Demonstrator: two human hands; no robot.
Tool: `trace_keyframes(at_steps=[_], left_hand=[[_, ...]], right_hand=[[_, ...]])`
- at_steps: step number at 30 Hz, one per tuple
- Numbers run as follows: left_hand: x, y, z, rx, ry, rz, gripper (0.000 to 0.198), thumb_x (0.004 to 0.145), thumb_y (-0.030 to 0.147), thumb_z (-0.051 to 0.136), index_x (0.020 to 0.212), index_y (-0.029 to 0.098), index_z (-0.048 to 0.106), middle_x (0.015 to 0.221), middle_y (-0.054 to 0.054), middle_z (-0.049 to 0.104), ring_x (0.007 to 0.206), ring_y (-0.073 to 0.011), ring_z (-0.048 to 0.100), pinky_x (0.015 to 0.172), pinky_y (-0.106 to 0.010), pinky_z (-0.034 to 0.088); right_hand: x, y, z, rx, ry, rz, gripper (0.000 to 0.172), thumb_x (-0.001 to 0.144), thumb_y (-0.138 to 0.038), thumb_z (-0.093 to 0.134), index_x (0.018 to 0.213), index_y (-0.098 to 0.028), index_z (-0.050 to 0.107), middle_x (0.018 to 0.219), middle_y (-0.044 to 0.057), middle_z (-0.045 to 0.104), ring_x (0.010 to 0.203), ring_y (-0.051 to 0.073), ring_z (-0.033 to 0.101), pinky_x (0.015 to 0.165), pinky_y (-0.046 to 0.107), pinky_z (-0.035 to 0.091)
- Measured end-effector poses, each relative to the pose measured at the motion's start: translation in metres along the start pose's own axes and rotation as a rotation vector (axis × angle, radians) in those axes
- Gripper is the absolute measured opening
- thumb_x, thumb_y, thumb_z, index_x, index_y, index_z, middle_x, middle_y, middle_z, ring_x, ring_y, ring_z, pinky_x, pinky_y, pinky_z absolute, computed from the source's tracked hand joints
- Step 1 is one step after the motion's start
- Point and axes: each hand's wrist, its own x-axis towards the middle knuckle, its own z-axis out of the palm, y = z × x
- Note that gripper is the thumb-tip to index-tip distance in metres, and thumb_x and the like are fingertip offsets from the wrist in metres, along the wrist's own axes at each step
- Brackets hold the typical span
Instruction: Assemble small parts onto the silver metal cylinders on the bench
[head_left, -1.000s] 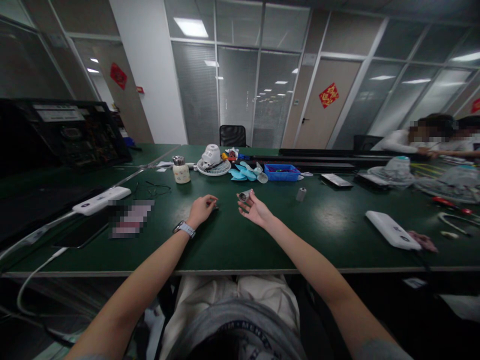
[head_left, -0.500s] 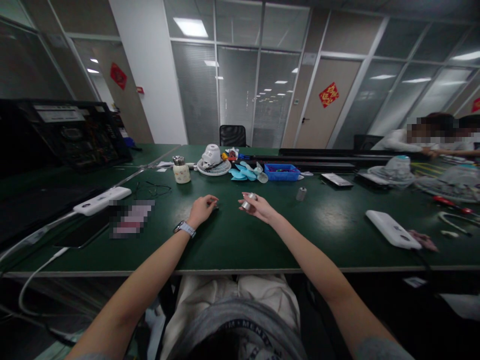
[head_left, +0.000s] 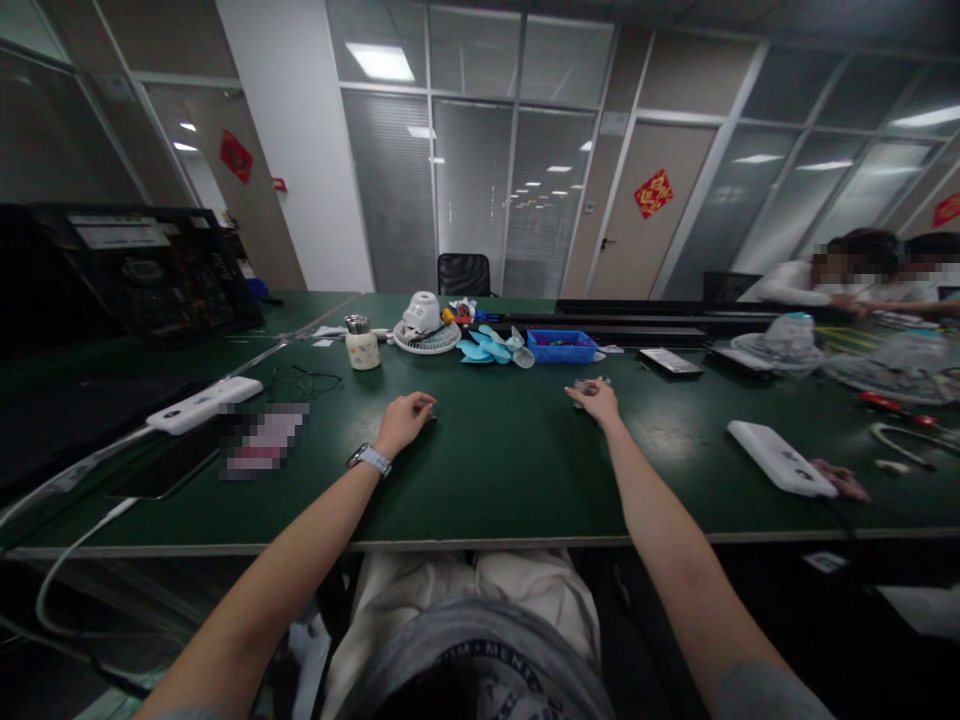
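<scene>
My right hand [head_left: 601, 402] is over the green table [head_left: 495, 480], right of its middle, with its fingers closed on a small silvery metal cylinder [head_left: 580, 392]. A bit of grey metal shows just behind the fingers; whether it is a second cylinder is hard to tell. Further left, my left hand [head_left: 405, 420] rests on the table with fingers curled together. A tiny dark bit shows beneath its fingertips, too small to name. A watch is on the left wrist.
Beyond my hands stand a cream jar [head_left: 363, 346], a white fan part [head_left: 424, 325], light blue fan blades [head_left: 487, 345] and a blue basket [head_left: 562, 346]. White power strips [head_left: 780, 458] lie on both sides. Other people sit at the far right.
My right hand has moved right with the metal cylinder, to where another cylinder stood on the table, and now largely covers that spot. My left hand has stayed in place.
</scene>
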Motion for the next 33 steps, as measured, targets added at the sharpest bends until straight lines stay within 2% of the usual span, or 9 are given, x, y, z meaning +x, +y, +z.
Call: trace_keyframes(at_steps=[3, 9, 15, 19, 22, 24, 25, 29, 33], left_hand=[[0.0, 0.0, -0.001, -0.009, 0.0, -0.002, 0.025, 0.085, 0.032, 0.05, 0.1, 0.021, 0.066, 0.085, -0.003, 0.073, 0.08, -0.0184, 0.065, 0.075, -0.029, 0.047], [-0.001, 0.002, -0.002, -0.006, 0.011, 0.008, 0.025, 0.085, 0.031, 0.05, 0.1, 0.021, 0.066, 0.084, -0.003, 0.073, 0.079, -0.0185, 0.065, 0.074, -0.029, 0.046], [-0.001, 0.0, 0.0, -0.005, 0.008, -0.006, 0.024, 0.085, 0.032, 0.051, 0.1, 0.021, 0.067, 0.085, -0.003, 0.073, 0.078, -0.0182, 0.065, 0.074, -0.029, 0.046], [0.0, -0.002, 0.001, -0.013, 0.006, -0.014, 0.024, 0.086, 0.032, 0.05, 0.1, 0.021, 0.066, 0.086, -0.003, 0.073, 0.081, -0.0183, 0.065, 0.074, -0.028, 0.046], [0.001, -0.003, 0.003, -0.02, 0.009, -0.051, 0.024, 0.088, 0.025, 0.046, 0.103, 0.021, 0.064, 0.087, -0.004, 0.073, 0.082, -0.018, 0.066, 0.073, -0.027, 0.046], [0.0, -0.003, 0.003, -0.018, 0.042, -0.113, 0.026, 0.088, 0.021, 0.043, 0.106, 0.02, 0.063, 0.087, -0.004, 0.073, 0.082, -0.0181, 0.066, 0.072, -0.027, 0.046], [0.0, -0.003, 0.004, -0.018, 0.06, -0.152, 0.027, 0.088, 0.02, 0.043, 0.107, 0.02, 0.062, 0.087, -0.005, 0.073, 0.082, -0.0183, 0.066, 0.072, -0.027, 0.046], [-0.001, -0.001, 0.003, -0.041, 0.107, -0.264, 0.026, 0.088, 0.02, 0.044, 0.109, 0.018, 0.059, 0.085, -0.006, 0.072, 0.082, -0.0183, 0.066, 0.073, -0.027, 0.046], [0.0, 0.0, 0.002, -0.053, 0.115, -0.285, 0.025, 0.087, 0.02, 0.044, 0.108, 0.019, 0.057, 0.084, -0.005, 0.072, 0.082, -0.0188, 0.066, 0.073, -0.028, 0.045]], right_hand=[[0.003, 0.007, -0.003, 0.014, -0.015, 0.087, 0.056, 0.056, -0.044, 0.079, 0.102, -0.015, 0.065, 0.101, 0.012, 0.069, 0.091, 0.023, 0.065, 0.084, 0.035, 0.049], [0.007, 0.017, -0.011, -0.019, 0.114, 0.049, 0.048, 0.057, -0.04, 0.077, 0.098, -0.016, 0.069, 0.097, 0.01, 0.07, 0.09, 0.024, 0.064, 0.083, 0.036, 0.048], [0.006, 0.022, -0.016, 0.077, 0.097, 0.088, 0.053, 0.062, -0.038, 0.073, 0.108, -0.013, 0.065, 0.099, 0.012, 0.069, 0.087, 0.021, 0.063, 0.082, 0.032, 0.047], [-0.008, -0.002, -0.021, -0.088, 0.252, 0.062, 0.078, 0.058, -0.048, 0.076, 0.125, -0.016, 0.052, 0.11, 0.014, 0.063, 0.102, 0.027, 0.056, 0.089, 0.04, 0.041], [-0.033, -0.039, -0.014, -0.175, 0.378, -0.061, 0.07, 0.069, -0.052, 0.066, 0.127, -0.017, 0.049, 0.111, 0.013, 0.06, 0.11, 0.029, 0.048, 0.092, 0.044, 0.036], [-0.059, -0.069, 0.005, -0.143, 0.18, -0.197, 0.054, 0.081, -0.052, 0.053, 0.121, -0.016, 0.055, 0.103, 0.012, 0.061, 0.103, 0.025, 0.05, 0.088, 0.04, 0.038], [-0.074, -0.083, 0.019, -0.102, -0.053, -0.269, 0.051, 0.085, -0.052, 0.047, 0.119, -0.015, 0.058, 0.1, 0.011, 0.062, 0.096, 0.023, 0.053, 0.083, 0.037, 0.04], [-0.125, -0.13, 0.084, -0.062, -0.519, -0.41, 0.047, 0.077, -0.059, 0.058, 0.109, -0.026, 0.068, 0.074, 0.0, 0.064, 0.066, 0.013, 0.056, 0.065, 0.025, 0.041], [-0.143, -0.157, 0.121, -0.175, -0.624, -0.463, 0.049, 0.074, -0.064, 0.059, 0.108, -0.031, 0.07, 0.079, 0.0, 0.067, 0.077, 0.016, 0.059, 0.073, 0.027, 0.04]])
